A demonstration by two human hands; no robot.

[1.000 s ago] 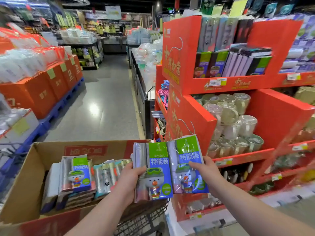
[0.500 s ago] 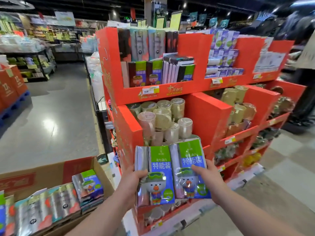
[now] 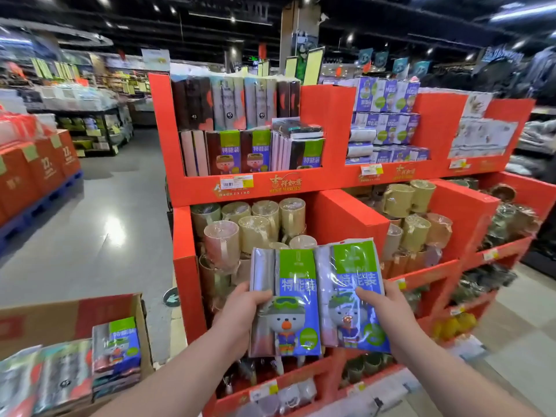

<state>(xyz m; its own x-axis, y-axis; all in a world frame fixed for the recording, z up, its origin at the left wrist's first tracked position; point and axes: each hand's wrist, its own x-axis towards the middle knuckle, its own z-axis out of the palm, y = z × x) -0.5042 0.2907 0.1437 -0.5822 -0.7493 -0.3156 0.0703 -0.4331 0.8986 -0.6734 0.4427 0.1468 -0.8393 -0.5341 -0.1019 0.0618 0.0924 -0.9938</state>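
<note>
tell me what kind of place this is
Most likely a supermarket: a red display stand stocked with wrapped cups, price tags on its shelf edges, and an aisle past more shelves.

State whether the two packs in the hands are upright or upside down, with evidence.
Upright, slightly tilted: the left pack and right pack show green bands on top, cartoon figures head-up.

Left pack (image 3: 296,299), right pack (image 3: 358,266) — green-blue, cartoon mascot, glossy wrap — upright, side by side, edges touching
</note>
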